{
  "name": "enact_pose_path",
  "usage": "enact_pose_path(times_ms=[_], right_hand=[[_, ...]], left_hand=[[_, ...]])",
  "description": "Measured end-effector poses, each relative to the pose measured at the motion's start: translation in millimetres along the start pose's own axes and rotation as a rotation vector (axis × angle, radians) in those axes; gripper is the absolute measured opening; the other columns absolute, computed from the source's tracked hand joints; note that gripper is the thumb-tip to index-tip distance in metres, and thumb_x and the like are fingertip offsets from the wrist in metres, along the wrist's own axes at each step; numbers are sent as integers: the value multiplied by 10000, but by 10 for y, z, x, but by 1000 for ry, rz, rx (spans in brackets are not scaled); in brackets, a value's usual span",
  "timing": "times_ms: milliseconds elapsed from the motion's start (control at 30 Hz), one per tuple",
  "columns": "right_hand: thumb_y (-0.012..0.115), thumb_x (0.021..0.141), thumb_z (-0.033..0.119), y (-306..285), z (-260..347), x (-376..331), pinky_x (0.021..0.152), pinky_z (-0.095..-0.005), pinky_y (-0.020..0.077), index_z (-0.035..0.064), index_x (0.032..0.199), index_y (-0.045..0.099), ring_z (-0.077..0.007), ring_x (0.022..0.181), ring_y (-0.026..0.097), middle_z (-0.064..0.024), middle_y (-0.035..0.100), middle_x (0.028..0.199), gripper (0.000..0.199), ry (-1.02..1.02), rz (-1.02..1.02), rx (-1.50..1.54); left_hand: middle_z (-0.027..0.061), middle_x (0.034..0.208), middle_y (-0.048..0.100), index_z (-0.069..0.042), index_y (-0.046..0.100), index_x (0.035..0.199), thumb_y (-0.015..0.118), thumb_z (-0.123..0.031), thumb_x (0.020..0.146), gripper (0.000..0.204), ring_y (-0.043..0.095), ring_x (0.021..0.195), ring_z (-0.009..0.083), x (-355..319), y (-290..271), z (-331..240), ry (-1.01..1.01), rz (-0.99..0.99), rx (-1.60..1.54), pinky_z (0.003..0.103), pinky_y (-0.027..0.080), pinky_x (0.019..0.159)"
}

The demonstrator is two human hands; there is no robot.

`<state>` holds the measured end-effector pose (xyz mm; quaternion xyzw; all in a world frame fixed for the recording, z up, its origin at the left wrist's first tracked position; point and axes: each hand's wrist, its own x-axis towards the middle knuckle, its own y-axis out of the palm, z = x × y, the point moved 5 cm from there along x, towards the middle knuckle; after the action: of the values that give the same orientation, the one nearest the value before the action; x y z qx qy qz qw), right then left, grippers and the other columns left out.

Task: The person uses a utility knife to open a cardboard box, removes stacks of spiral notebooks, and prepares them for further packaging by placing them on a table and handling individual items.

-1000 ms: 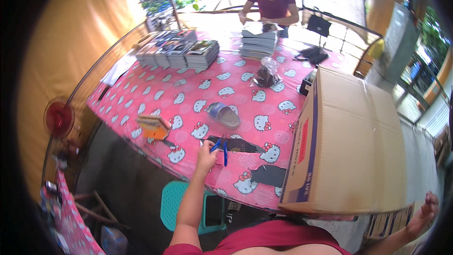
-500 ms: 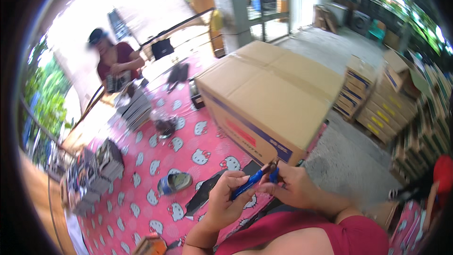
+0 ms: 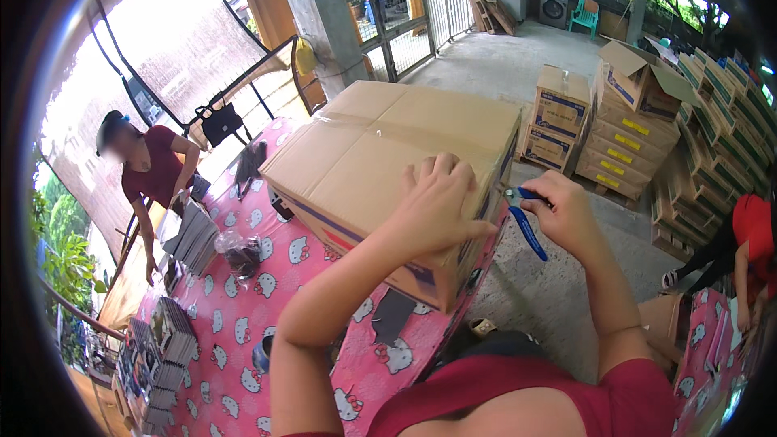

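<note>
A large brown cardboard box [image 3: 388, 125] stands on the table, its top flaps closed and a taped seam across them. My left hand [image 3: 441, 202] rests on the box's near right part with its fingers apart, holding nothing. Beyond the box's right edge, my right hand [image 3: 562, 206] grips blue-handled pliers [image 3: 528, 233]. Their handles are spread, and the short metal jaws point toward the box's side. Whether the jaws touch the box, I cannot tell. A dark flat piece [image 3: 392, 317] lies on the pink patterned tablecloth [image 3: 214, 372] below the box.
Stacks of booklets [image 3: 158, 364] and a clear plastic bag [image 3: 239, 252] sit left on the table. A co-worker [image 3: 146, 154] in dark red stands across it. Stacked cartons [image 3: 623, 142] are at right; another person in red [image 3: 753, 235] bends at far right.
My left hand has left the pliers and moved onto the box. My right hand has carried the pliers to the box's right side. The view has shifted; the co-worker now reaches down toward the table.
</note>
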<state>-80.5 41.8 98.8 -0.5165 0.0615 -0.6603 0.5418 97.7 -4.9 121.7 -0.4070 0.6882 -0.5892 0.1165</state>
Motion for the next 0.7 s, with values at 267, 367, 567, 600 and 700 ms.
enact_pose_path(times_ms=[267, 367, 567, 600, 700], right_hand=[[611, 762, 188, 9, -346, 420, 564, -383, 450, 78, 851, 625, -306, 649, 573, -114, 563, 732, 142, -214, 321, -49], [581, 787, 230, 33, -403, 546, 559, -399, 448, 77, 834, 624, -308, 629, 572, -114, 561, 708, 166, -283, 457, -14], [574, 789, 240, 59, -369, 742, 561, -398, 457, 82, 817, 625, -299, 624, 580, -109, 557, 674, 168, -337, 582, -79], [578, 784, 240, 65, -420, 790, 556, -393, 459, 85, 811, 625, -292, 618, 582, -105, 555, 670, 164, -382, 562, -62], [592, 767, 239, 18, -385, 862, 529, -378, 460, 89, 813, 625, -276, 606, 588, -97, 558, 669, 160, -475, 527, -89]], left_hand=[[117, 1049, 480, -89, 463, 928, 726, -245, 598, 450, 442, 1077, 298, 196, 109, 123, -45, -67, -137, 446, 264, 962], [108, 1082, 490, -94, 468, 914, 739, -222, 582, 448, 452, 1076, 294, 192, 64, 78, -83, -145, -164, 444, 263, 962], [101, 1119, 493, -95, 483, 877, 739, -202, 571, 413, 457, 1073, 278, 136, -17, 41, -138, -286, -89, 421, 258, 954], [103, 1123, 493, -95, 486, 869, 738, -199, 568, 406, 456, 1073, 277, 141, -11, 29, -142, -292, -79, 415, 258, 950], [108, 1146, 479, -97, 487, 869, 716, -146, 573, 378, 454, 1061, 277, 135, -25, -9, -136, -313, -47, 426, 257, 923]])
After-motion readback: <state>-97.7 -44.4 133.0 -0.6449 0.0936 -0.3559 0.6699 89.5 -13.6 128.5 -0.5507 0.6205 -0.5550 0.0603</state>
